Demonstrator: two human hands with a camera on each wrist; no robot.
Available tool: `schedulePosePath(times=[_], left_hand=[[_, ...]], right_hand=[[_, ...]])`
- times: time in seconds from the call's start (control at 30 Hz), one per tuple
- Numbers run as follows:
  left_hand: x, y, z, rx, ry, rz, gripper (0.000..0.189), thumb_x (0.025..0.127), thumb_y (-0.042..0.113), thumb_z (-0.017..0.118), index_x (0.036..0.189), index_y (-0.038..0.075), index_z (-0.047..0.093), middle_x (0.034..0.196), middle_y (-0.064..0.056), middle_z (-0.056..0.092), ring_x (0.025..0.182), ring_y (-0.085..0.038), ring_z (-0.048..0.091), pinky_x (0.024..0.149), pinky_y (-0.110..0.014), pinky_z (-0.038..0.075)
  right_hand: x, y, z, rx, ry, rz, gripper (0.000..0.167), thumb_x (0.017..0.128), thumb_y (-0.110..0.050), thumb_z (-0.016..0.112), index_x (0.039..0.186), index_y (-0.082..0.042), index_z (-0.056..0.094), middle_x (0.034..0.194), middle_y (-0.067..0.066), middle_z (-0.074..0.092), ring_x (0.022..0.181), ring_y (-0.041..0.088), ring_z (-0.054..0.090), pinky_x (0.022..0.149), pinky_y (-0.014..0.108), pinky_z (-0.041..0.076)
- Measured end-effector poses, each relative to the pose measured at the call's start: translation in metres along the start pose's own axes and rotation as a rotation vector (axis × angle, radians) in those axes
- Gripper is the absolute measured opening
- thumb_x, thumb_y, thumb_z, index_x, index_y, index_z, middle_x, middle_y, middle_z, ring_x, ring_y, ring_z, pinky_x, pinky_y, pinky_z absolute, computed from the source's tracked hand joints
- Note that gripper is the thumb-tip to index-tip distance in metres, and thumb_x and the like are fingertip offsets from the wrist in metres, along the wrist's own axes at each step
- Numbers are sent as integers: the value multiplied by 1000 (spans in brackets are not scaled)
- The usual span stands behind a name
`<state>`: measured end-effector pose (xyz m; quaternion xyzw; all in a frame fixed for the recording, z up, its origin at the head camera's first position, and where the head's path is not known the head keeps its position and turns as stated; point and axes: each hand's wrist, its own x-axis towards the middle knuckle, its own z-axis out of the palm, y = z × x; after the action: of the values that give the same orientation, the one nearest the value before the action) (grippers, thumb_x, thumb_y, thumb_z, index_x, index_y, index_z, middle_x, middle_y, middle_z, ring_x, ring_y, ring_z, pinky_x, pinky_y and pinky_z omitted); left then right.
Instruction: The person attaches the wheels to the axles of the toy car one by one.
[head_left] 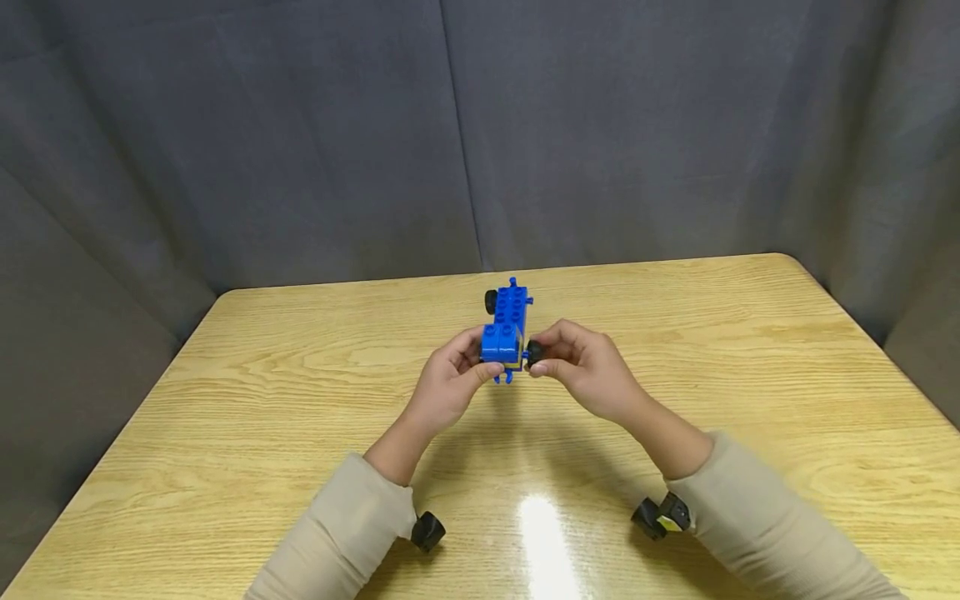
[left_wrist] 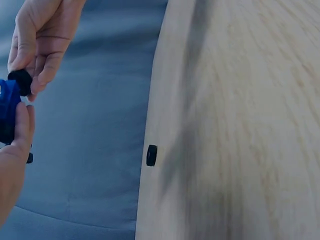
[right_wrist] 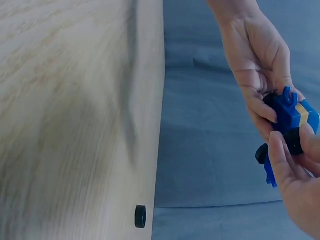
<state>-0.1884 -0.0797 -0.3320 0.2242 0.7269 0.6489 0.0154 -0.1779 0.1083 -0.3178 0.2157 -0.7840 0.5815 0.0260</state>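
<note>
Above the table, my left hand [head_left: 452, 379] grips a toy vehicle [head_left: 510, 308] of blue bricks with a yellow stripe, its thumb on the near end. My right hand [head_left: 588, 371] pinches a black wheel [head_left: 535, 352] at the blue axle stub on the near right side. In the left wrist view that wheel [left_wrist: 21, 81] sits right against the blue body. A black wheel [head_left: 491, 301] is on the far left side, while the far right stub [head_left: 529, 301] is bare. The right wrist view shows another wheel [right_wrist: 270, 99] beside my left fingers.
A loose black wheel [left_wrist: 151, 155] stands on the wooden table [head_left: 300, 350] near its edge, seen in both wrist views. Grey curtains [head_left: 337, 150] surround the table at the back and sides. Black camera units [head_left: 428, 532] are strapped at both sleeves.
</note>
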Motion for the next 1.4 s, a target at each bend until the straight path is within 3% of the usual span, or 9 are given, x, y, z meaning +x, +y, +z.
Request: schedulePosePath(times=[0.23,0.7,0.9,1.17,1.3,1.4], left_hand=[[0,-6,6,18,26,29,38,84,3,53,121,0,46,101,-15,57,87,-17,54,73,-26,44],[-1,-1,9,12,20,56,40,82,0,54,121,-2,45,103,-17,54,88,-19,52,74,-27,45],[-2,0,7,-22,-40,45,40,81,-2,54,120,-3,44,106,-18,53,90,-19,52,75,-26,45],[-4,1,1,-177,-143,39,36,86,7,51,119,-5,43,109,-16,50,94,-20,51,80,-32,43],[-2,0,1,-252,-117,8,37,88,17,47,115,-9,44,103,-9,49,92,-15,49,83,-32,40],[-1,-1,3,-284,-81,-32,34,88,15,47,111,-10,45,99,-6,49,88,-14,49,81,-29,40]], right_hand=[[-2,1,4,-52,46,-12,18,78,1,59,94,7,54,91,16,60,79,22,60,67,28,48],[-1,-2,6,-77,63,-42,18,75,5,62,92,7,56,91,17,60,77,22,60,64,25,48],[-5,-2,3,-79,46,-20,21,75,3,62,95,5,54,89,14,60,78,21,59,66,26,48],[-7,3,0,-69,4,1,22,77,1,61,98,3,54,88,11,59,79,19,58,68,26,47],[-7,3,0,-91,-25,4,23,77,0,61,99,2,54,89,11,58,79,18,57,67,26,47],[-6,3,0,-113,-44,10,24,78,-1,61,101,1,54,90,10,57,80,18,57,67,26,47]])
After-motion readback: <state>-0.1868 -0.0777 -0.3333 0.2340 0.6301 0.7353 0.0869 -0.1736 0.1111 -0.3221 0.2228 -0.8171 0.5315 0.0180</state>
